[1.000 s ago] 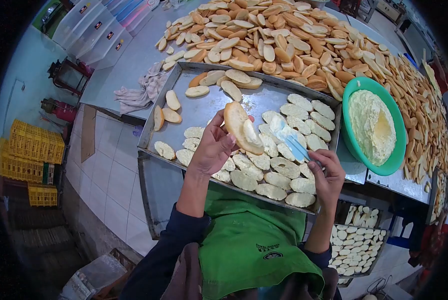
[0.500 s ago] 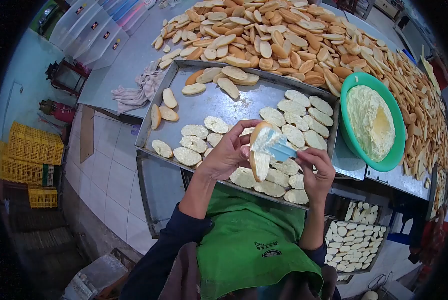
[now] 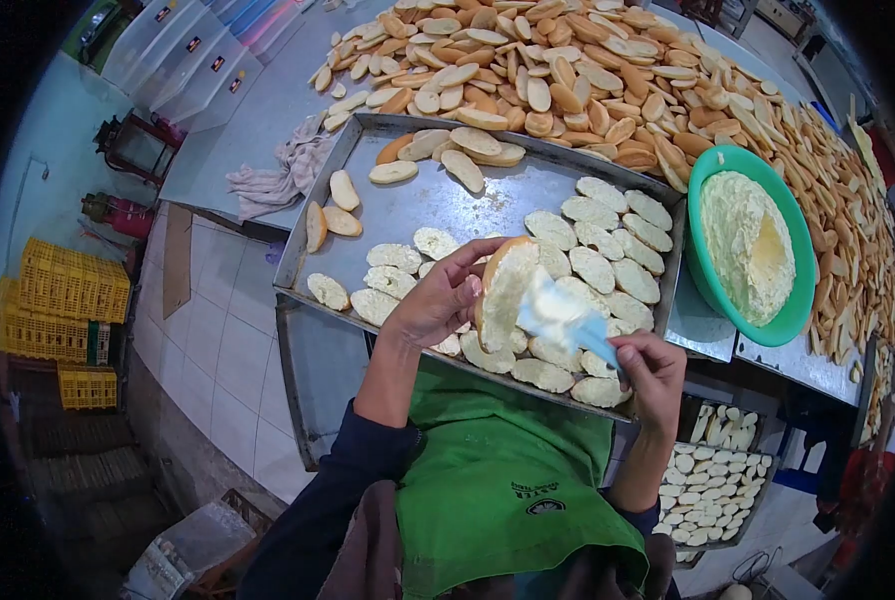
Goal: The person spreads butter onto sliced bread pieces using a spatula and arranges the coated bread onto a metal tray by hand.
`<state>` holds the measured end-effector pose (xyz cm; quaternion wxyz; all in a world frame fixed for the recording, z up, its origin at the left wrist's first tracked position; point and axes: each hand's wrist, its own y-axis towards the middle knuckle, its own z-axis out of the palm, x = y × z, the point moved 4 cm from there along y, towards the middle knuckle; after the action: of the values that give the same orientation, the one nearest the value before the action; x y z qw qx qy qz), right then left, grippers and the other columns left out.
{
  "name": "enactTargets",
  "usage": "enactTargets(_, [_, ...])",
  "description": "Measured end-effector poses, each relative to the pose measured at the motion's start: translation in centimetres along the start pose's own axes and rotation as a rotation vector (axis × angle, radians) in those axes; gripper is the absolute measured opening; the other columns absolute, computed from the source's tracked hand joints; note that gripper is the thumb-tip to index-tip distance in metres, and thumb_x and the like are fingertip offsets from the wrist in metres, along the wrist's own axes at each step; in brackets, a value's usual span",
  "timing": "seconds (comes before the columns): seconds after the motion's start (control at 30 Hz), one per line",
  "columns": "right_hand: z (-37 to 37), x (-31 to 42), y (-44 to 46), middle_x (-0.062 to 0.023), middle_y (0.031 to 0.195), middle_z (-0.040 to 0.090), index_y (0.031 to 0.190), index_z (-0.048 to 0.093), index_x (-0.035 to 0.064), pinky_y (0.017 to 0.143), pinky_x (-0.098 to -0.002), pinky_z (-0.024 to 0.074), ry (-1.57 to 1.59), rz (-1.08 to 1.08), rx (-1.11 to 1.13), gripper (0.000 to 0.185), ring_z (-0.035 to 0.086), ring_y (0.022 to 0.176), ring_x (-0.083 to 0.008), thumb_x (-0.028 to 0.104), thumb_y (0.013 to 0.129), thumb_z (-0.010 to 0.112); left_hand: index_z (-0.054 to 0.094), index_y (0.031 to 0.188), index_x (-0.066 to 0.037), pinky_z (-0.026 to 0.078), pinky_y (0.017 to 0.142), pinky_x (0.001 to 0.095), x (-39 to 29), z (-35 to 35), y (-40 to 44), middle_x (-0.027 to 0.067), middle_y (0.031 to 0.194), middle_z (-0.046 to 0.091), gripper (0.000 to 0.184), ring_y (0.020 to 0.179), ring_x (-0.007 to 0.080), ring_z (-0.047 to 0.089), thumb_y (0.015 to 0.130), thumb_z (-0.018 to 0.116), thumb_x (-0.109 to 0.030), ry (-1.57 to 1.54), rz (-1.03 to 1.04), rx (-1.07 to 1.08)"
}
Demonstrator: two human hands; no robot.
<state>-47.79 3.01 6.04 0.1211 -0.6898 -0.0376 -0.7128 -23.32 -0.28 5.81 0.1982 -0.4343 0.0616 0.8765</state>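
My left hand (image 3: 440, 303) holds a bread slice (image 3: 503, 298) upright above the metal tray (image 3: 318, 235), its cut face coated with pale cream. In my right hand (image 3: 652, 372) is a light blue spatula (image 3: 596, 340) with a lump of cream on its blade, close to the slice's right side. Beneath both hands, rows of cream-coated slices (image 3: 593, 268) lie on the tray. Plain slices (image 3: 463, 170) rest along its far and left sides. A green bowl (image 3: 806, 285) of cream (image 3: 743, 245) stands to the right of the tray.
A large heap of bread slices (image 3: 568, 75) covers the table behind the tray. A cloth (image 3: 286, 175) lies to the left. Yellow crates (image 3: 73, 290) stand on the floor at far left. Another tray of slices (image 3: 713, 490) is low at the right.
The spatula first moved onto the slice, then off to its right side with cream on the blade. The slice has turned, and its coated face now shows more fully.
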Motion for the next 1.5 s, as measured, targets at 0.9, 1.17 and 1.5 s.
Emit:
enactTargets(0.9, [-4.6,-2.2,-2.5,0.0019,0.064,0.052,0.089,0.062,-0.0018,0.04,-0.0154,0.0252,-0.106,-0.163,-0.472,0.015,0.036,0.046,-0.0011,0.011,0.084,0.056,0.049,0.116,-0.002,0.044,0.064,0.0222,-5.2,-8.7,8.5,0.0026,0.091,0.056,0.033,0.073,0.0069,0.051,0.09,0.044,-0.022,0.783,-0.207,-0.212])
enactTargets(1.17, [-5.3,-1.3,-4.1,0.0013,0.063,0.053,0.09,0.062,-0.0006,0.04,-0.0149,0.0251,-0.138,-0.131,-0.55,0.014,0.036,0.045,-0.0004,0.01,0.083,0.056,0.048,0.111,-0.005,0.043,0.065,0.0216,-0.2,-10.0,21.0,0.0012,0.088,0.055,0.025,0.077,0.0073,0.05,0.088,0.047,-0.016,0.963,-0.182,-0.046])
enactTargets(1.5, [-7.4,-3.0,-4.3,0.0004,0.064,0.054,0.09,0.063,-0.0009,0.039,-0.0147,0.0268,-0.106,-0.077,-0.602,0.015,0.038,0.045,-0.0008,0.012,0.083,0.057,0.05,0.087,-0.002,0.043,0.069,0.0314,-0.5,-12.2,21.2,0.0098,0.082,0.057,0.016,0.076,0.0197,0.054,0.082,0.053,-0.016,1.456,0.032,-0.194])
